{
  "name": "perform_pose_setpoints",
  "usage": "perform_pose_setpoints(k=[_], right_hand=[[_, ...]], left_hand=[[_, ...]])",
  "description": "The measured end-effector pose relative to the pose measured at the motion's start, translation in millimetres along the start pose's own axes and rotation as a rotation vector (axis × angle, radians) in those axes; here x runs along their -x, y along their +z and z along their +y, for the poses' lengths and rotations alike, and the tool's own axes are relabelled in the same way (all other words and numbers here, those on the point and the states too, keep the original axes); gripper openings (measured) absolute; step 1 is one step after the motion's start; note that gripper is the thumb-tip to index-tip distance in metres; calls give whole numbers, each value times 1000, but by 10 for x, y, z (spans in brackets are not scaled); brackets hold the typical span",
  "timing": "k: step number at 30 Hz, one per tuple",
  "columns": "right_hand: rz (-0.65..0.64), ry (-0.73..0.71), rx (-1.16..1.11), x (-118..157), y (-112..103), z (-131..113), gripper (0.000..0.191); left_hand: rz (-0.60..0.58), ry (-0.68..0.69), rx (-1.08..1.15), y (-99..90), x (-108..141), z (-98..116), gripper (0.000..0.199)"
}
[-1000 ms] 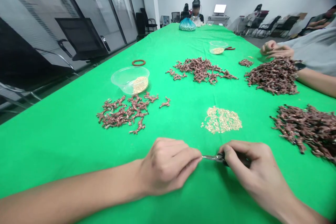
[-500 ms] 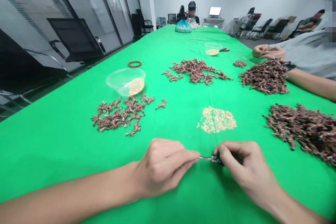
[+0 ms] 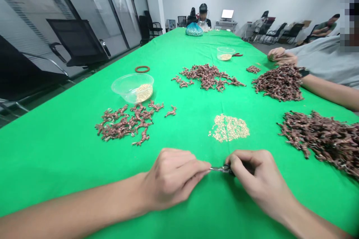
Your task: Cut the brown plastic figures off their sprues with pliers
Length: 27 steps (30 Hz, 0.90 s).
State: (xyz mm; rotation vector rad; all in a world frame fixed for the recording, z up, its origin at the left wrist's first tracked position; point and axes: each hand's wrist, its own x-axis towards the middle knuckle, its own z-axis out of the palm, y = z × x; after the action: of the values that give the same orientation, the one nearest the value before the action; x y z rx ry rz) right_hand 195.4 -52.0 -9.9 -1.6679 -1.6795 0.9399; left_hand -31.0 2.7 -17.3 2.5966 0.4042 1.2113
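Near the front of the green table my left hand (image 3: 175, 179) is closed in a pinch at the tip of a small metal tool (image 3: 220, 169); what lies between its fingertips is too small to make out. My right hand (image 3: 256, 179) grips the dark end of that metal tool, which looks like pliers. Just beyond the hands lies a patch of small gold-coloured pieces (image 3: 230, 127). To the left is a loose pile of brown figures (image 3: 125, 121), with a clear bowl (image 3: 116, 86) of similar gold pieces behind it.
More brown figures form a middle pile (image 3: 207, 76) and two right-hand piles (image 3: 322, 140). A brown ring (image 3: 142, 69), a farther bowl (image 3: 226, 51), red-handled pliers (image 3: 237, 55) and a blue bag (image 3: 194, 30) stand beyond. Another person's hands (image 3: 282, 57) are at the right edge.
The whole view has shifted slightly, so table items appear a little farther left. Both my hands keep the same hold on the tool.
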Motion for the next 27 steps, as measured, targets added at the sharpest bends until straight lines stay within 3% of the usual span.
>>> perform_pose_setpoints(k=[21,24,27], right_hand=[[-2,24,-1,-2,-18,-28,44],[21,26,-9,-4,-10,-21,44],[15,30,-26,-12,-21,22,44]], left_hand=[[-12,-48,32,9,16,10,19],[-45,-157,77,-24,-6,32,21],[-128,-412,213,-102,-76,76,29]])
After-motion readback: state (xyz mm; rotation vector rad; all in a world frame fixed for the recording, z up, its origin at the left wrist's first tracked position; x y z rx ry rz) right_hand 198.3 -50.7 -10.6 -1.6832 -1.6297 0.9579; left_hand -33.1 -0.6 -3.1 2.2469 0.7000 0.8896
